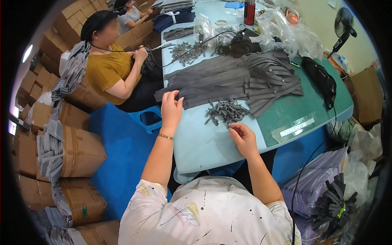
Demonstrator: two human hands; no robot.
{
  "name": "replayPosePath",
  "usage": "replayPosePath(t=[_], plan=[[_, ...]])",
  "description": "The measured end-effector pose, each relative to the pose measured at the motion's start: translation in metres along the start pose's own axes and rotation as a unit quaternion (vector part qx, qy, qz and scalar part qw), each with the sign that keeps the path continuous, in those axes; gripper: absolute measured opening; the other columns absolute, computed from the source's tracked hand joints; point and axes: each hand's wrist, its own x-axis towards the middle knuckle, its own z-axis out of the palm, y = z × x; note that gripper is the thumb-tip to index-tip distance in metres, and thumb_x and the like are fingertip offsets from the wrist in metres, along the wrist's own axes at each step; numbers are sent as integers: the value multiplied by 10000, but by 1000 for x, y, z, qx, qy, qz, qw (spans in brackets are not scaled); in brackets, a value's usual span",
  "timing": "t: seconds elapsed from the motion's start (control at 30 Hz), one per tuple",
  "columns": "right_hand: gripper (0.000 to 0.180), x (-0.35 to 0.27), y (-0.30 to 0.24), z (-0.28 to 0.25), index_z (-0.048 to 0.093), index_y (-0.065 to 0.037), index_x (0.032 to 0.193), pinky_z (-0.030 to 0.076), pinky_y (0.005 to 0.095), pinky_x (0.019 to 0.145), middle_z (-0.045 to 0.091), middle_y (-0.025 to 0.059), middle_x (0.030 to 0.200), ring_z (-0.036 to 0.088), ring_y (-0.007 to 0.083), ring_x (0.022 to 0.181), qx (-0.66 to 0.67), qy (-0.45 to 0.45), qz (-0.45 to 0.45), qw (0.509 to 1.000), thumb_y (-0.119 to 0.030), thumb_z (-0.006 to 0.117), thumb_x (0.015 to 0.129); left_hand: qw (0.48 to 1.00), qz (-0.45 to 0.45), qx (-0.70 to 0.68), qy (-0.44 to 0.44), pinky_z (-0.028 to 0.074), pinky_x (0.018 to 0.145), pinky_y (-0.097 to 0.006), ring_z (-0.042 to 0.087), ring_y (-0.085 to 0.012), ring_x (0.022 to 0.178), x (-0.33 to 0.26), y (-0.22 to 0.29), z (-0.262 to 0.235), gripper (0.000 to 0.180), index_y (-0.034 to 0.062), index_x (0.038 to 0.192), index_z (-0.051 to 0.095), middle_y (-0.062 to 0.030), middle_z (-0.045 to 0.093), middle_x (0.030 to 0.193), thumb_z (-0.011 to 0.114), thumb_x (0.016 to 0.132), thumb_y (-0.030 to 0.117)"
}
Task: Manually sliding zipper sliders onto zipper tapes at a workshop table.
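Note:
Long dark grey fabric strips lie fanned side by side across the table, with small round spots on some at the right. My left hand is at their left end, its thumb and fingers closed around the end of a strip. Just in front of the strips lies a loose pile of small grey pieces, too small to name. At the near edge of this pile my right hand is closed in a pinch, with a small grey piece between thumb and forefinger.
A person in a mustard top sits at the table's left side, hands raised. Further back are another grey heap, plastic bags and a red bottle. A black pouch lies right. Cardboard boxes stand left.

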Motion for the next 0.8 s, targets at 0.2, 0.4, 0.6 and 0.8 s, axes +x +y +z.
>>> replayPosePath(t=[0.2, 0.4, 0.6, 0.8], plan=[[133, -6, -1, -2, 623, -12, 944, 419, 196, 581, 565, -3, 789, 497, 51, 656, -47, -5, -19, 999, -81, 634, 831, 998, 28, 56, -8, 456, 588, -315, 554, -214, 610, 12, -12, 16, 94, 32, 821, 587, -91, 553, 758, 640, 794, 105], [149, -8, -5, -1, 623, -20, 953, 432, 205, 590, 559, 17, 787, 519, 69, 657, -95, -21, -51, 994, -89, 637, 822, 979, 86, 81, 167, 446, 616, -301, 561, -194, 692, 36, -14, 2, 124, 7, 858, 493, -101, 530, 773, 559, 868, 112], [140, -5, -5, 1, 628, -22, 966, 435, 211, 615, 561, 20, 797, 524, 77, 688, -50, -21, -50, 997, -83, 615, 841, 977, 38, -85, 193, 436, 567, -246, 574, -152, 655, 39, 26, -35, 84, 18, 906, 494, -75, 517, 755, 548, 882, 79], [140, -9, -29, 14, 631, -60, 973, 455, 228, 719, 601, 36, 964, 585, 117, 892, 238, -215, 88, 943, -151, 562, 894, 933, 346, 69, 75, 473, 627, -324, 590, -231, 726, -42, 82, -50, 221, 72, 924, 580, -61, 614, 838, 665, 728, 14]])
